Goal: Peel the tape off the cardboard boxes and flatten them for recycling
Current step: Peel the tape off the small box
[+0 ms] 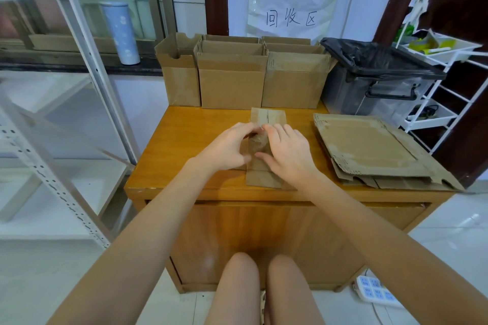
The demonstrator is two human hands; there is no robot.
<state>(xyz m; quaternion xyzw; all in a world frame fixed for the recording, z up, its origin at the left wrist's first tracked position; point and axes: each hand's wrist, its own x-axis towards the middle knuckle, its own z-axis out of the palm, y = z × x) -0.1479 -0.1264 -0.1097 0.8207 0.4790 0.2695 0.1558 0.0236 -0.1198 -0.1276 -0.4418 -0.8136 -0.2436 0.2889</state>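
Flattened small cardboard box [266,155] lies mid-tabletop [184,155], long axis running away from the person, near end close to the front edge. Both hands are on it, close together over its middle. Left hand [227,149] has its fingers curled, fingertips meeting at a crumpled, shiny wad of clear tape [257,141] stuck to the box's top face; looks like a pinch on the tape, but blur there makes the contact hard to confirm. Right hand [287,152] rests on the box, fingers loosely bent, fingertips touching the tape wad from the right side, thumb lying across the cardboard below it.

Three upright open boxes [232,87] stand in a row along the tabletop's back edge, touching one another. Stack of flattened cardboard [369,148] lies at the right of the tabletop, corners overhanging the edge. Clear bin with black bag liner [380,79] stands back right, just beside the box row. Handwritten paper sign [290,18] on the wall behind. White power strip [375,290] on the floor at lower right.
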